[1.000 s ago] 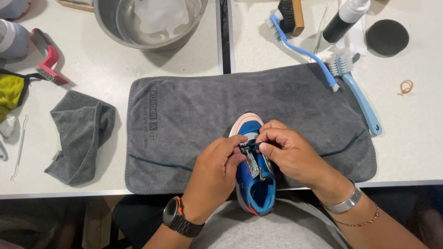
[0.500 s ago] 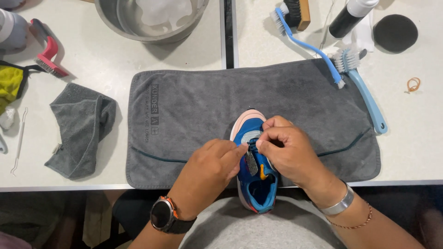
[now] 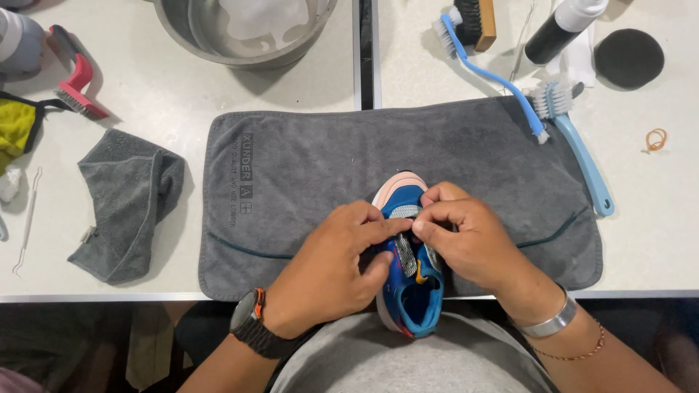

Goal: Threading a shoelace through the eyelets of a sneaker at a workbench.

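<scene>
Both hands are on a small blue shoe point(image 3: 412, 280) with a pink toe, which sits on a grey towel point(image 3: 306, 175) at the near edge of the table point(image 3: 655, 240), heel hanging toward the person's lap. The left hand point(image 3: 328, 273) comes in from the left with fingertips pinched down on the grey lace point(image 3: 405, 251) near the top of the tongue, thumb tucked against the side of the shoe. The right hand point(image 3: 470, 240) is curled from the other side, fingers narrow and pinching the same lace right where it meets the left fingertips, so the two hands touch over the shoe.

Around it: a crumpled grey cloth point(image 3: 127, 204) well off to the left, a red brush point(image 3: 76, 84) further up, a metal bowl point(image 3: 244, 33) with foamy water at the top, two blue brushes point(image 3: 575, 138) lying across the towel's right corner, a black sponge point(image 3: 629, 58) and an orange rubber band point(image 3: 656, 139) off to the right
</scene>
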